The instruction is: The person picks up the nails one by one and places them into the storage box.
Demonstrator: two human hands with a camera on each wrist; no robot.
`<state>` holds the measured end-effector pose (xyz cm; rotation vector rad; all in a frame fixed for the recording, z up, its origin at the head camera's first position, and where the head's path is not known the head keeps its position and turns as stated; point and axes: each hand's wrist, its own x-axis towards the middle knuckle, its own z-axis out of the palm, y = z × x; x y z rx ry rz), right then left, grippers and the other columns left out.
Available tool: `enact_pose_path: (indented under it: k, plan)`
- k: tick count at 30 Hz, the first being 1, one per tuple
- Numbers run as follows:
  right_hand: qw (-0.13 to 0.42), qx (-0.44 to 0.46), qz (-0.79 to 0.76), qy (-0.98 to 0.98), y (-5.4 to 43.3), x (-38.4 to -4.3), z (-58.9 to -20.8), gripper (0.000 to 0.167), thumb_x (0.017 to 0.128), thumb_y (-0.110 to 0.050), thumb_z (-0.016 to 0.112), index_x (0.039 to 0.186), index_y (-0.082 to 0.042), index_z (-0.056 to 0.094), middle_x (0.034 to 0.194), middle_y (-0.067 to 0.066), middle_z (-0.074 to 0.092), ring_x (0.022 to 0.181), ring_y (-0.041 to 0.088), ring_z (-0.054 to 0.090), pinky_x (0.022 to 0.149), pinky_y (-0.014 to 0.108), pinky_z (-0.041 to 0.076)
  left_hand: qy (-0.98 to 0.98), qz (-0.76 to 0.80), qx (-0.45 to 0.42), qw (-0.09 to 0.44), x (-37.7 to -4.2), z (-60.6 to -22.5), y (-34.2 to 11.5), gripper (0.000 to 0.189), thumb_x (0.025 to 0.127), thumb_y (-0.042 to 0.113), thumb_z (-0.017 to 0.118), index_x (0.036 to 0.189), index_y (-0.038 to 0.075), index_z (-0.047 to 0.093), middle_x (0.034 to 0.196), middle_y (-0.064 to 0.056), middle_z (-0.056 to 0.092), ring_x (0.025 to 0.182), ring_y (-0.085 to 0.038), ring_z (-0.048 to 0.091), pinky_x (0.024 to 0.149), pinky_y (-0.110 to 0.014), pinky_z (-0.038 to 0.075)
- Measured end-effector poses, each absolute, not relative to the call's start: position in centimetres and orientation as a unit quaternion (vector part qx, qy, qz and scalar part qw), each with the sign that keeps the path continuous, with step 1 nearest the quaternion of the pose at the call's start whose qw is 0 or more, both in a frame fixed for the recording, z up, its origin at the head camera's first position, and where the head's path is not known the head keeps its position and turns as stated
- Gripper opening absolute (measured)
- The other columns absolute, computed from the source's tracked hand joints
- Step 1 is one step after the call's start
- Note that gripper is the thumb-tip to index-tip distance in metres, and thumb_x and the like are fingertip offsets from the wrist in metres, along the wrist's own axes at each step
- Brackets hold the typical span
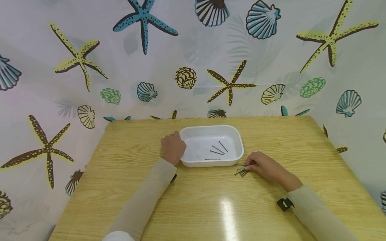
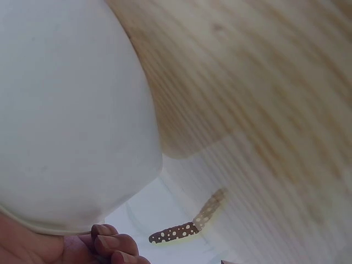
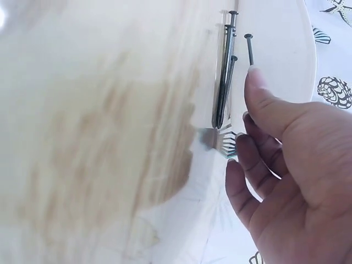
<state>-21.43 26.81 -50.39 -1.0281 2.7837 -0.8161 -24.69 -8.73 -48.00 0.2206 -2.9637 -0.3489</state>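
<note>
A white rectangular tray [image 1: 193, 147] stands on the table, with several nails [image 1: 218, 150] lying loose on its floor. My left hand [image 1: 173, 147] grips the tray's left end; in the left wrist view its curled fingers [image 2: 124, 243] show at the rim, beside the tray's smooth outer wall [image 2: 71, 110]. Off the tray's front right corner, my right hand [image 1: 263, 165] is low over a small bunch of nails [image 1: 242, 172] on the table. From the right wrist view, thumb and fingers pinch one nail [image 3: 250, 50], its head sticking out, next to the bunched nails [image 3: 224, 77].
The wooden table [image 1: 144, 207] runs out to both sides and toward me. Behind it and at its sides hangs a pale cloth [image 1: 193, 50] printed with starfish and shells. A black strap device [image 1: 283, 203] sits at my right wrist.
</note>
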Motion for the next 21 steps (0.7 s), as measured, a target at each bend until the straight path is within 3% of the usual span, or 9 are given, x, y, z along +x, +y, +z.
enact_pose_path:
  k: [7, 21]
  plan:
    - [0.024, -0.312, -0.278, 0.908, 26.8, -21.0, -49.9, 0.005, 0.084, -0.017, 0.068, 0.083, -0.018, 0.063, 0.078, -0.010, 0.054, 0.071, 0.007, 0.050, 0.064, 0.026, 0.045, -0.987, -0.117, 0.070, 0.081, -24.7, -47.9, -8.8, 0.020, 0.088, 0.017, 0.046, 0.095, 0.004, 0.058, 0.083, -0.013, 0.061, 0.079, -0.030, 0.056, 0.075, -0.043, 0.038]
    - [0.077, -0.304, -0.293, 0.903, 26.8, -19.1, -49.7, 0.007, 0.086, -0.023, 0.066, 0.084, -0.018, 0.061, 0.076, -0.011, 0.055, 0.066, 0.004, 0.049, 0.060, 0.024, 0.044, -0.988, -0.116, 0.066, 0.079, -24.7, -48.0, -8.7, 0.018, 0.088, 0.017, 0.046, 0.093, 0.004, 0.057, 0.082, -0.012, 0.061, 0.079, -0.030, 0.056, 0.075, -0.043, 0.037]
